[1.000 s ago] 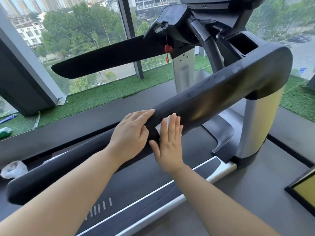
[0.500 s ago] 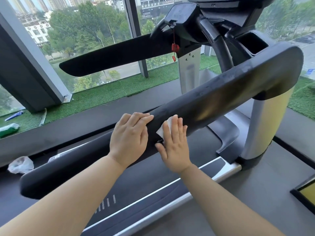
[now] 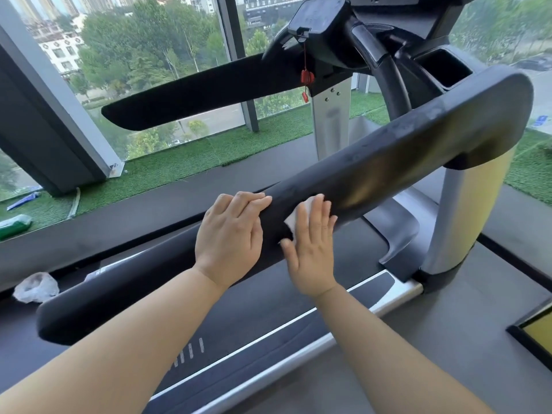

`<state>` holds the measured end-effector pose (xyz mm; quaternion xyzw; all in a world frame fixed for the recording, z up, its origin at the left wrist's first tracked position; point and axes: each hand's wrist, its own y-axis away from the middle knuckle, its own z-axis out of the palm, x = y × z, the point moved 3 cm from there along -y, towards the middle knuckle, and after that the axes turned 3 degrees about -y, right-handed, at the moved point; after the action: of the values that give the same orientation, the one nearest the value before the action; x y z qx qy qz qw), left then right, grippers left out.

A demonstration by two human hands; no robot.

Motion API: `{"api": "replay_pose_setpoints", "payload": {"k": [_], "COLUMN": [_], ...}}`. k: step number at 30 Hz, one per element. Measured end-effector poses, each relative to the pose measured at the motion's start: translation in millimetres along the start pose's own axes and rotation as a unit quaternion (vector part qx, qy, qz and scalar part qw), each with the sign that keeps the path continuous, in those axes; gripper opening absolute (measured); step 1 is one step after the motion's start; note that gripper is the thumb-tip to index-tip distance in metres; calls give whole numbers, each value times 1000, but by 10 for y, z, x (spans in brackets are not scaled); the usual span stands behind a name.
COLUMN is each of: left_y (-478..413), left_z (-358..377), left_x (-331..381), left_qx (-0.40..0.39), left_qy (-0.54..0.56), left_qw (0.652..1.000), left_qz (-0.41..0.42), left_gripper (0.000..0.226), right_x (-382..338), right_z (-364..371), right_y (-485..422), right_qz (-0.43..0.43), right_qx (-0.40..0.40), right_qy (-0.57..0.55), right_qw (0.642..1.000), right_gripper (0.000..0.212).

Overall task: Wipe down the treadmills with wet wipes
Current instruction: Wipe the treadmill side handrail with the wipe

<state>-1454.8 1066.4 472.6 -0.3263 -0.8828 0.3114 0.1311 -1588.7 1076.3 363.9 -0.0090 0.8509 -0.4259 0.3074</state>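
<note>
centre frame: right hand [image 3: 312, 249], fingers flat, presses wet wipe [image 3: 297, 215] on handrail [image 3: 388, 165] (left hand [image 3: 230, 234] flat, steadying); even pressure, lengthwise strokes advised

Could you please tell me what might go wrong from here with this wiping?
1. The right hand presses the wet wipe flat against the near handrail without gripping it, so the wipe may bunch or slip out.
2. The left hand rests on the rail right beside the wipe, so it could block the stroke or smudge wiped surface.
3. The rail looks dusty nearer the post; that part might be missed.
</note>
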Motion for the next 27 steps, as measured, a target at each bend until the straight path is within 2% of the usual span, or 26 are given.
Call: {"api": "replay_pose_setpoints", "payload": {"k": [3, 5, 8, 10, 11, 14, 18, 19, 21, 24, 27], "left_y": [4, 8, -4, 4, 6, 14, 15, 14, 16, 20, 25], "left_z": [7, 9, 18, 20, 21, 26, 30, 31, 35, 37, 31], "left_x": [5, 7, 8, 4, -1, -8, -14, -16, -19, -18, -28], "left_qx": [7, 7, 7, 7, 8, 7, 6, 6, 6, 1, -4], "left_qy": [-4, -7, -12, -15, -14, -11, -19, -22, -26, -28, -24], "left_qw": [1000, 1000, 1000, 1000, 1000, 1000, 1000, 1000, 1000, 1000, 1000], "left_qz": [-1, -4, -4, 0, 2, 9, 11, 9, 9, 12, 16], "left_gripper": [38, 38, 38, 38, 37, 36, 35, 35, 35, 36, 37], "right_x": [122, -51, -330, -244, -139, 173, 142, 45, -150, -127, 159], "right_z": [-105, -41, 165, 216, 200, 53, 30, 81, 217, 310, 211], "right_y": [-181, -167, 112, 227, 204, 13, -81, -39, 159, 404, 252], "right_qz": [164, 198, 96, 31, 25, 105, 225, 225, 160, 82, 144], "right_qx": [36, 45, -4, -15, -10, 34, 79, 68, 28, -16, 16], "right_qy": [-90, -124, -93, -61, -54, -82, -182, -193, -184, -145, -127], "right_qw": [982, 971, 991, 998, 998, 990, 954, 953, 969, 986, 981], "right_gripper": [68, 71, 72, 68, 68, 70, 69, 71, 76, 72, 68]}}
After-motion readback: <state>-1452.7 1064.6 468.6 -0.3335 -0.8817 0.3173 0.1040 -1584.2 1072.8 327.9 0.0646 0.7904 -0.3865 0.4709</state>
